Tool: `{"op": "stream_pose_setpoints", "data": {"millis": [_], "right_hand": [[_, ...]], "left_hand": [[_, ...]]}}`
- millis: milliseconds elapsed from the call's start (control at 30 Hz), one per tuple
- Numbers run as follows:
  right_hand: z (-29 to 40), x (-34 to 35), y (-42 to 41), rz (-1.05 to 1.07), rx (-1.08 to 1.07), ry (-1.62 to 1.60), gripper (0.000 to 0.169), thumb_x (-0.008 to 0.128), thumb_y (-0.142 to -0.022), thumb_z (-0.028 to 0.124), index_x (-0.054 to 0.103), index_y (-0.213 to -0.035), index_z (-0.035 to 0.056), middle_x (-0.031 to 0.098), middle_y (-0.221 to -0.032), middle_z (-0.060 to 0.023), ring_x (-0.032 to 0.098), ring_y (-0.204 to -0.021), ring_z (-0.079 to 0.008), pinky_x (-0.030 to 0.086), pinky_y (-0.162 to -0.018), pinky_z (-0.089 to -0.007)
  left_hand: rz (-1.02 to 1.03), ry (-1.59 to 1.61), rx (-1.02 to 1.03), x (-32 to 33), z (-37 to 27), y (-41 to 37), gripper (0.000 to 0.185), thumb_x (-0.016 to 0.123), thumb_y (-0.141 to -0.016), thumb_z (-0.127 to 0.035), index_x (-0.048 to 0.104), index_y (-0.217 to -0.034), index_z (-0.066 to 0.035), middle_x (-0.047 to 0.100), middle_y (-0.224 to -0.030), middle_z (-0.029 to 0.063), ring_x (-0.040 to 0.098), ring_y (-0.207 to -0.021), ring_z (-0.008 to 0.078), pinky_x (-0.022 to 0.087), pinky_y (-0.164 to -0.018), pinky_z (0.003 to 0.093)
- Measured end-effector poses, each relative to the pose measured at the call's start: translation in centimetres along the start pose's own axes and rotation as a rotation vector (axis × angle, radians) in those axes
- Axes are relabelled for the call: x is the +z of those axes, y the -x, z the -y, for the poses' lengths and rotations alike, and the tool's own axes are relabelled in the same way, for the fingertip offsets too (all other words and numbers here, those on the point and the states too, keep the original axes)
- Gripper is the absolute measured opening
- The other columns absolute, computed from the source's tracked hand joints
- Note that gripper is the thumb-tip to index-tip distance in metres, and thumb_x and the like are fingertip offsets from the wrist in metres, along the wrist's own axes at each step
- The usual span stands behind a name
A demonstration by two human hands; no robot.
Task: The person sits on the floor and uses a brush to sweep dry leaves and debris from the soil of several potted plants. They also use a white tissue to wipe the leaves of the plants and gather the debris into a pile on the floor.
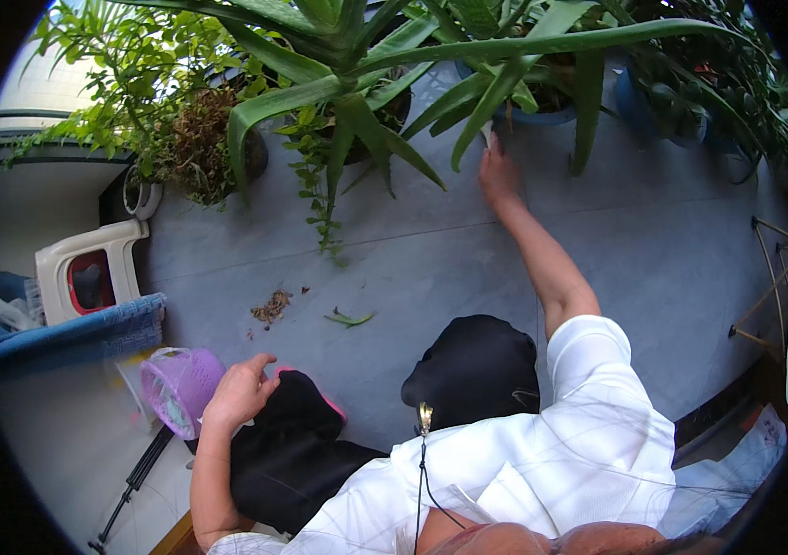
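Observation:
My right hand (pixel 501 177) reaches far forward over the floor, its fingers closed on a small white object (pixel 486 132). Aloe leaves hang close around it, and a blue plant pot (pixel 540 116) stands just beyond. What the white object is cannot be made out. Above my left knee, my left hand (pixel 245 390) is raised with its fingers apart and nothing in it. Ahead of that hand, a small heap of dry brown plant debris (pixel 271 307) lies on the grey tiles. To its right is a loose green leaf piece (pixel 349 318).
A large aloe (pixel 345 76) overhangs the floor. A trailing plant (pixel 316 201) hangs from another pot. Leftward are a purple plastic basket (pixel 193 385), a white plastic stool (pixel 92 267), blue cloth (pixel 82 333) and a black tripod (pixel 134 479). A folding rack (pixel 772 284) stands right.

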State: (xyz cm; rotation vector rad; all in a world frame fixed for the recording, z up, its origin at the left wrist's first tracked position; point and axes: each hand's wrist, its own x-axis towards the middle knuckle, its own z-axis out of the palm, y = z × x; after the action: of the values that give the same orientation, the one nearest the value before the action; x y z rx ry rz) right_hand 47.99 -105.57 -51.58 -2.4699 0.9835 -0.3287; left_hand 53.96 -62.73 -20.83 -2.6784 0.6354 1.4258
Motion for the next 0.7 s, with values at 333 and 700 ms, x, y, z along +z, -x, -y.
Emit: {"op": "stream_pose_setpoints", "data": {"millis": [333,700], "right_hand": [[8.8,7.4,24.8,0.534,-0.546,-0.205,0.046,0.051,-0.081,0.012,0.043,-0.126,0.0079,0.056,-0.074,-0.0111,0.056,-0.059,-0.0294,0.045,-0.049,-0.0416],[10.0,6.7,16.9,0.542,-0.516,-0.258,0.046,0.046,-0.082,0.013,0.036,-0.127,0.0088,0.058,-0.08,-0.0123,0.057,-0.072,-0.0327,0.046,-0.058,-0.0448]], "left_hand": [[-0.016,0.102,-0.024,0.3,0.5,1.3,0.031,0.062,-0.077,-0.009,0.055,-0.106,0.0,0.061,-0.073,0.0173,0.059,-0.072,0.0356,0.046,-0.066,0.0422],[-0.059,0.222,-0.17,0.8,2.6,4.9,0.033,0.062,-0.077,-0.009,0.055,-0.108,-0.001,0.061,-0.074,0.0162,0.059,-0.074,0.0339,0.045,-0.068,0.0404]]}}
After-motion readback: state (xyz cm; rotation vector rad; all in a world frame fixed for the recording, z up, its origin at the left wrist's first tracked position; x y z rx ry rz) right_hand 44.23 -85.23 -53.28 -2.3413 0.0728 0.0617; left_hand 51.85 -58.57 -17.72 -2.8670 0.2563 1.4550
